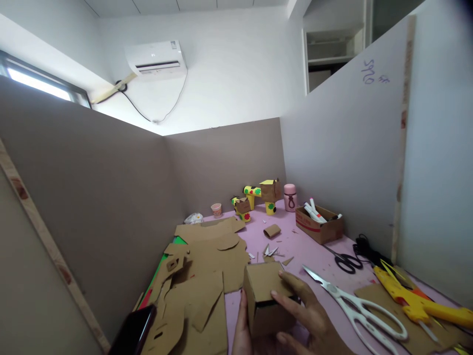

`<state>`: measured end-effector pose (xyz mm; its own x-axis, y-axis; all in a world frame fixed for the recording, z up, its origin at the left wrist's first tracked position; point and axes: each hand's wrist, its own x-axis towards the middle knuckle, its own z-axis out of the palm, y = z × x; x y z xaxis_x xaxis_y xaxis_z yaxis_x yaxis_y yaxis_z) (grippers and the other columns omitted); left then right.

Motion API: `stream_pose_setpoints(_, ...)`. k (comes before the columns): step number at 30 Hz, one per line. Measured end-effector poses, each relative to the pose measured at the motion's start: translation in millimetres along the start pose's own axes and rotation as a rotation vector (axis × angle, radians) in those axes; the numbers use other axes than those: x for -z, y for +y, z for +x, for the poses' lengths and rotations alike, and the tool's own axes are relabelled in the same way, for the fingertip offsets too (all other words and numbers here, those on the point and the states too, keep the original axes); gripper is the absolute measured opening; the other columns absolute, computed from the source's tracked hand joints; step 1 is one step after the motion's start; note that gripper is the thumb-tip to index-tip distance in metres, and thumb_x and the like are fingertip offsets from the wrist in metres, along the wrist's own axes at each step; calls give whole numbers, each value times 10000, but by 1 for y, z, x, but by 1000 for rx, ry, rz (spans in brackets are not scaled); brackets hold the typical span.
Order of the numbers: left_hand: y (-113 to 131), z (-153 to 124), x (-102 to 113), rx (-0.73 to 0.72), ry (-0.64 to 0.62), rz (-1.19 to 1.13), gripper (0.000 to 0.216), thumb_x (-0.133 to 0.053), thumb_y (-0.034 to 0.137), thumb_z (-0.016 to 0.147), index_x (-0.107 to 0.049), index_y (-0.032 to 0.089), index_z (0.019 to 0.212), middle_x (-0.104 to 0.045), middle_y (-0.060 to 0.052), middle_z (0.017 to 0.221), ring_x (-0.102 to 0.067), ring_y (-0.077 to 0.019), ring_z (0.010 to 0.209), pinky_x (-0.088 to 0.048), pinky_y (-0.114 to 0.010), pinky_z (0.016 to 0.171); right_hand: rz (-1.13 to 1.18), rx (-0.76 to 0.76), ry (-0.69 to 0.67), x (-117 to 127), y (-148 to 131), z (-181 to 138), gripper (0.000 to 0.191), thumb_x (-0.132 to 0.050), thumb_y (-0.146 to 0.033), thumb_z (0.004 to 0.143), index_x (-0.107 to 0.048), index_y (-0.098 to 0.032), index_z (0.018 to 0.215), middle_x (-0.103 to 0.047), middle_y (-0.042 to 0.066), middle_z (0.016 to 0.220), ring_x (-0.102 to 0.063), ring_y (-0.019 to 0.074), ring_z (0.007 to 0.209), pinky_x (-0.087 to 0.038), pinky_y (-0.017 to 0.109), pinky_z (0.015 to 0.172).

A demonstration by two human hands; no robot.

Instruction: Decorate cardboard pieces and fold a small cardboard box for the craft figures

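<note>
A small cardboard box (264, 281) is between my two hands at the bottom centre, just above or on the pink tabletop. My left hand (242, 323) supports its left side, with a finger upright along the wall and the rest hidden below. From the right, my right hand (314, 315) grips the box, two fingertips pressing on its top panel near the edge. A dark gap shows under the front edge of that panel. White-handled scissors (354, 305) lie open just right of my right hand.
Cut cardboard sheets (207, 261) cover the left side, beside a phone (133, 330). At right are a yellow glue gun (410, 301), black-handled scissors (345, 261) and a box of markers (320, 224). Decorated yellow cardboard animals (258, 192) and a pink bottle (290, 198) stand behind.
</note>
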<state>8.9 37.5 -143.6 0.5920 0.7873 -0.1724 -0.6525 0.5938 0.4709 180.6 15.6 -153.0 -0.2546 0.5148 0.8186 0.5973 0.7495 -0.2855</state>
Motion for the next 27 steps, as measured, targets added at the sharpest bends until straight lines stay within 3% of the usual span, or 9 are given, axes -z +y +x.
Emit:
stream_pose_setpoints(7,-6,5,-2,-16,-12,-49,612,-460,552,798,-608,60,1130,-700,-166,1035,-577,-337,1065,-468,-415,833,-8,44,23,1,-1,2,661,-635,-273,752,-358,-374,1344,-118,-47,1492,-370,333,1227,-413,447,956)
stream_pose_setpoints(18,-10,7,-4,-26,66,-157,610,-525,546,755,-629,36,1073,-712,-168,1009,-625,-265,991,-475,-298,807,30,116,73,-3,0,0,585,-636,-297,748,-439,-385,1293,-371,56,1406,-467,331,1154,-442,471,877)
stream_pose_setpoints(24,-7,6,-3,-53,61,-128,498,-538,458,786,-650,47,1044,-731,-156,951,-629,-302,980,-500,-348,757,19,124,109,-10,0,-1,474,-508,-380,834,-422,-394,1301,-335,48,1413,-456,315,1157,-428,463,877)
stream_pose_setpoints(27,-5,4,-3,-21,71,-56,523,-578,491,745,-653,77,1056,-718,-160,992,-631,-334,964,-502,-389,742,-3,141,110,-13,1,-3,460,-501,-409,838,-433,-394,1293,-329,49,1420,-465,309,1155,-423,461,890)
